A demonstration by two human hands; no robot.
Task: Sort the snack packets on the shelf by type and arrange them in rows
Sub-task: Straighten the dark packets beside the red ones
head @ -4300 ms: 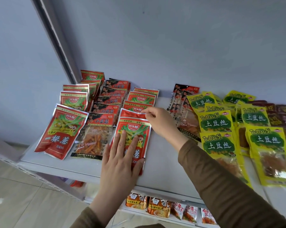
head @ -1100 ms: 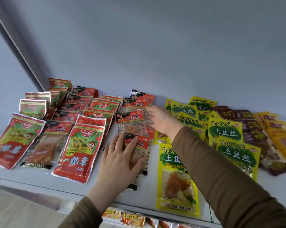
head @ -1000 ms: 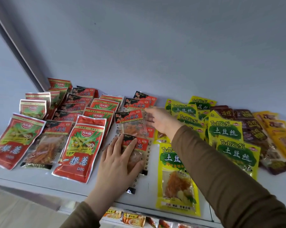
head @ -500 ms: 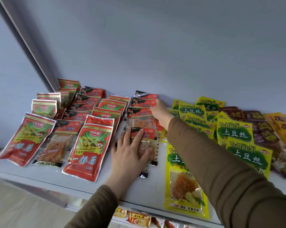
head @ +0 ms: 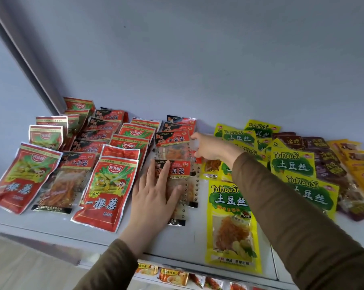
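Now the left hand (head: 154, 197) is lying flat with fingers spread on a clear packet (head: 178, 181) near the shelf's (head: 177, 241) front edge. The right hand (head: 210, 147) is pinching another clear packet (head: 172, 147) behind it, with yellow packets (head: 231, 222) lying just beside.

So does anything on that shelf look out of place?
Yes. One yellow packet lies alone at the shelf's front edge, beside the left hand, apart from the yellow rows to its right. Some yellow packets there overlap askew.

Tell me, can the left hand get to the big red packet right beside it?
Probably yes: the left hand lies flat on a clear packet, and the big red packet lies just beside it with nothing between.
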